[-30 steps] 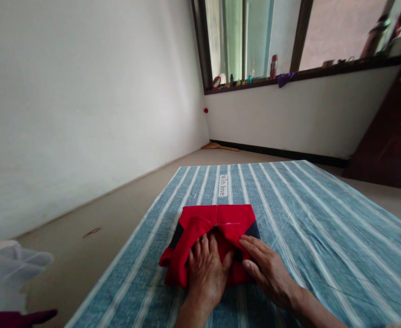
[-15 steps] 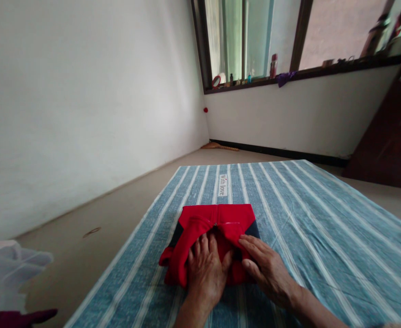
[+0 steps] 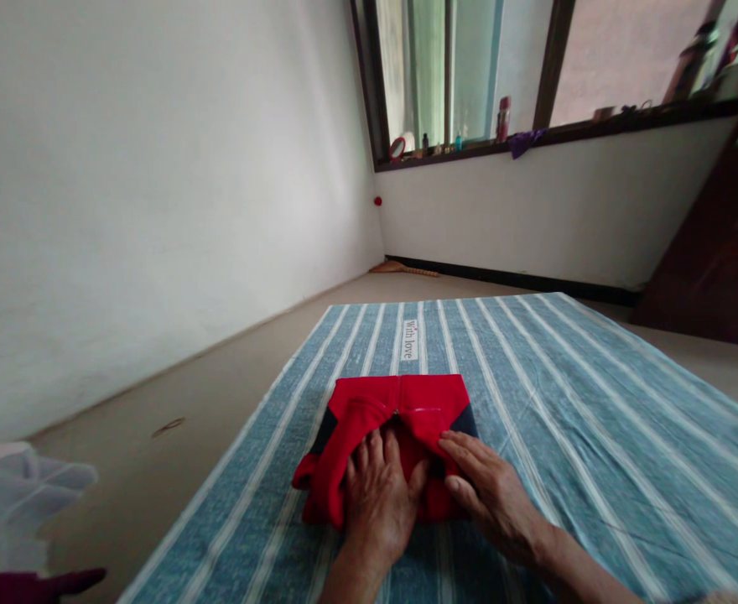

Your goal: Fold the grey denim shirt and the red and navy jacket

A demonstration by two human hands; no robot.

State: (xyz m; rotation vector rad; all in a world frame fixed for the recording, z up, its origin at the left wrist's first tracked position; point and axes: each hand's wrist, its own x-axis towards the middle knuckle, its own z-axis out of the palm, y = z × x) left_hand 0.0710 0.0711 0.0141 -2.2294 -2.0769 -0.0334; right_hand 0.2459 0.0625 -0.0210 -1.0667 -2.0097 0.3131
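Note:
A folded red jacket (image 3: pixel 428 391) with dark navy side panels lies near the front of a table covered by a blue striped cloth (image 3: pixel 507 361). Its collar end points toward me, and a zipper shows at the neck. My left hand (image 3: pixel 381 491) rests flat inside the collar opening, fingers spread, the fingertips partly under the collar's edge. Along the right side of the collar, my right hand (image 3: pixel 491 495) lies with fingers stretched out, touching the fabric from above.
A "With love" label (image 3: pixel 410 340) is on the cloth beyond the jacket. White translucent plastic (image 3: pixel 29 495) shows at lower left. Bottles and a small round mirror (image 3: pixel 397 149) stand on the windowsill. A dark red door (image 3: pixel 714 243) is at right, a white wall (image 3: pixel 155 193) at left.

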